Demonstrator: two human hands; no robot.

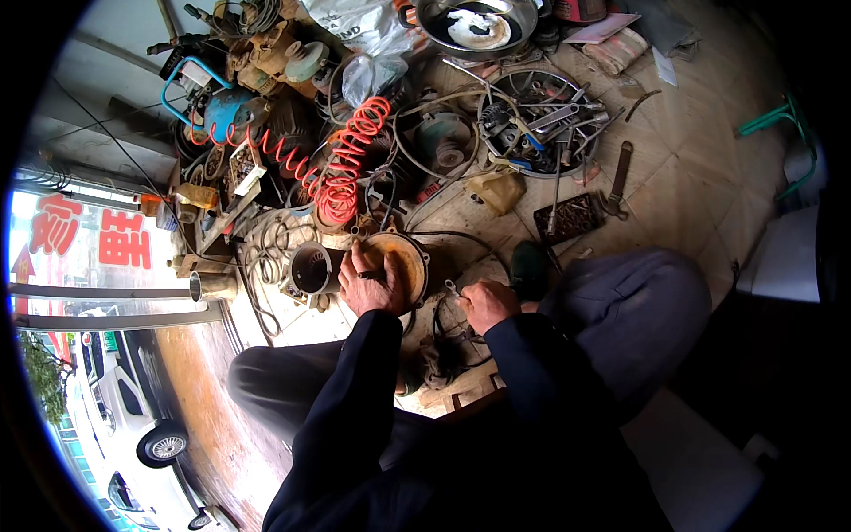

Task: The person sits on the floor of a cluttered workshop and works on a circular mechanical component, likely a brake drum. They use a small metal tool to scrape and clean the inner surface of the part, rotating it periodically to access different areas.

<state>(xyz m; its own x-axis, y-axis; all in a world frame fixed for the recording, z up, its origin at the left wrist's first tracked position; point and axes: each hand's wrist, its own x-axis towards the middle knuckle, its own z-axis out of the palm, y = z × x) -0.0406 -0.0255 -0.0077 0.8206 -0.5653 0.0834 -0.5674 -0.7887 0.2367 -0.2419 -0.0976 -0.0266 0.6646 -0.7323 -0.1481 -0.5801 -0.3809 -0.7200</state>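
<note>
My left hand (368, 282) is on a rusty round metal housing (409, 264) in front of me, its fingers bent over the near face and gripping it. Something small and dark shows among those fingers, too small to name. Against the housing's left side is a dark, open-mouthed metal cylinder (312, 268). To the right, my right hand (489, 306) is closed round a wrench, whose ring end (450, 286) sticks out toward the housing. The rest of the wrench is hidden in the fist.
Beyond my hands lie a coiled red air hose (341, 182), a wheel-shaped holder of tools (536, 120), a hammer (620, 177) and a dark tray of small parts (567, 218). A metal basin (479, 49) stands at the back. A metal cup (213, 285) is at left.
</note>
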